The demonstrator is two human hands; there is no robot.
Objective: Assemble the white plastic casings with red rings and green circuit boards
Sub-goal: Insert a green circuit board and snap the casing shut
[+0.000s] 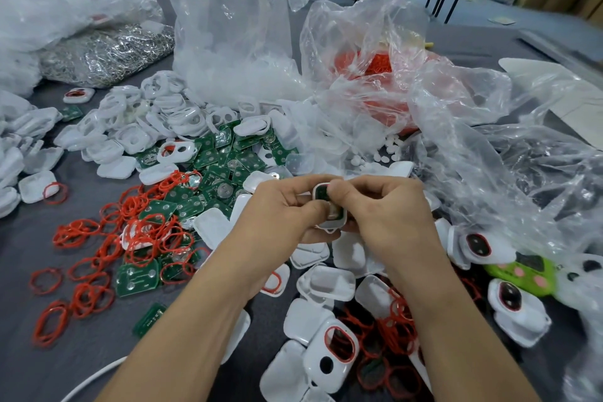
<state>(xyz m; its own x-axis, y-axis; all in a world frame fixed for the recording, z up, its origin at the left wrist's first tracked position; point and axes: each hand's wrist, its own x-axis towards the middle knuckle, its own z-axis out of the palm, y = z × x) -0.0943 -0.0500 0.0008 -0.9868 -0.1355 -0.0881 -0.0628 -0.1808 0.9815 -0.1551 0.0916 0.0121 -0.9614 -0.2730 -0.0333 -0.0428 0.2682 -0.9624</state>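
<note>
Holding one white casing (336, 218) between them at centre frame, the left hand (280, 211) and right hand (386, 206) meet above the grey desk (98, 336).

Left grip: fingers curled, thumb laid on the casing's near edge.
Right grip: fingers curled, thumb tip pressed on the green circuit board (321, 192) seated in the casing's open face. Whether a ring sits in this casing cannot be told.

On the desk:
- Red rings (137, 232): loose scattered heap, left of the left forearm, tangled over several boards.
- Board heap (225, 158): green, beyond the hands, touching the ring heap.
- Empty white shells (146, 121): heap, left and behind the boards.
- Bag of silver metal parts (104, 52): far left, rear.
- Tall clear bag (235, 26): upright, rear centre, white parts in its bottom.
- Crumpled clear bag (375, 75): right of the tall bag, more red rings inside.
- Small white round pieces (385, 147): spilled just below the crumpled bag.
- Ringed casing (332, 352): red ring round its oval window, lying between the forearms.
- Green moulded item (522, 274): right of the right forearm.
- White cable (91, 379): lower left corner.
</note>
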